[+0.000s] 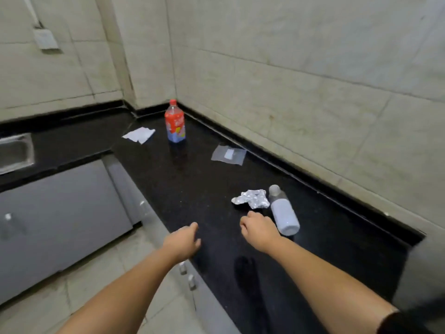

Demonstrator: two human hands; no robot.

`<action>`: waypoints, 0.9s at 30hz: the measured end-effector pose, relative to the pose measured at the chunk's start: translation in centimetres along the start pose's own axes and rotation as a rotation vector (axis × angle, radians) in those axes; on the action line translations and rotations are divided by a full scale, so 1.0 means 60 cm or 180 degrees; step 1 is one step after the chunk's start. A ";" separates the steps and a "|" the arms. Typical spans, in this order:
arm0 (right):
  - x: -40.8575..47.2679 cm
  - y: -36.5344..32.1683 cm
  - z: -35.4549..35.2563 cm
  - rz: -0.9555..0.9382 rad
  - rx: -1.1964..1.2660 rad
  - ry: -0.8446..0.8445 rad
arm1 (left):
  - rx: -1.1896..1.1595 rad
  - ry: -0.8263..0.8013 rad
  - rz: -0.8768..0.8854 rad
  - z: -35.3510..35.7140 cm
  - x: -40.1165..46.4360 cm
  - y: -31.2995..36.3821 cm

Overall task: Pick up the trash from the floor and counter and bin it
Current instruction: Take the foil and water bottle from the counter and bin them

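**Counter trash all within reach, nothing grabbed yet**

Both hands are empty. The right hand (258, 229), loosely curled at centre frame, sits just short of the foil ball (251, 200) and the toppled white bottle (284, 213), probably the first grabs. The left hand (184, 242) hangs relaxed over the counter (192, 184) edge. Upper middle: the red bottle (175, 121), paper (139, 135) and plastic wrapper (228, 154). No bin visible.

Ahead of both hands the black table (197, 189) lies bare through its middle, an open lane toward the upright red-labelled bottle (175, 122) in the corner. On the right, crumpled foil (251, 199) and a lying clear bottle (283, 213) crowd the wall. A flat plastic bag (228, 154) and white paper (139, 135) lie low.
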State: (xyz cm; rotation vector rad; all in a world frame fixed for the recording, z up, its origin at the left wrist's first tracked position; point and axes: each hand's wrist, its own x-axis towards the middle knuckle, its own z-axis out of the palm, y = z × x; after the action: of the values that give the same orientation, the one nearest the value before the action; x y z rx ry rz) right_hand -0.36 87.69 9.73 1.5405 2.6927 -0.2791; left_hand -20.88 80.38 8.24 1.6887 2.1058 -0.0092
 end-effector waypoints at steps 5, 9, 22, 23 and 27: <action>0.017 0.107 -0.011 0.0760 -0.0064 0.0138 | 0.0138 -0.0119 0.0555 -0.001 0.100 0.100; 0.057 0.154 -0.006 0.1576 -0.0026 0.0042 | 0.0163 -0.0111 0.0910 -0.011 0.192 0.148; 0.143 0.192 0.063 0.2806 0.0619 -0.0212 | 0.0770 -0.0351 0.1736 0.047 0.389 0.201; 0.144 0.192 0.064 0.2805 0.0609 -0.0202 | 0.0782 -0.0278 0.1707 0.051 0.390 0.203; 0.142 0.188 0.061 0.2738 0.0643 -0.0189 | 0.0563 -0.0310 0.1604 0.049 0.379 0.199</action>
State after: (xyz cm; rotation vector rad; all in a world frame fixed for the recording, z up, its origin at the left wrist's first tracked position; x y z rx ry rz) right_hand 4.74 99.90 3.56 2.4891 1.7498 -0.5379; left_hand -12.41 103.75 1.06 2.2318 1.5989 -0.1244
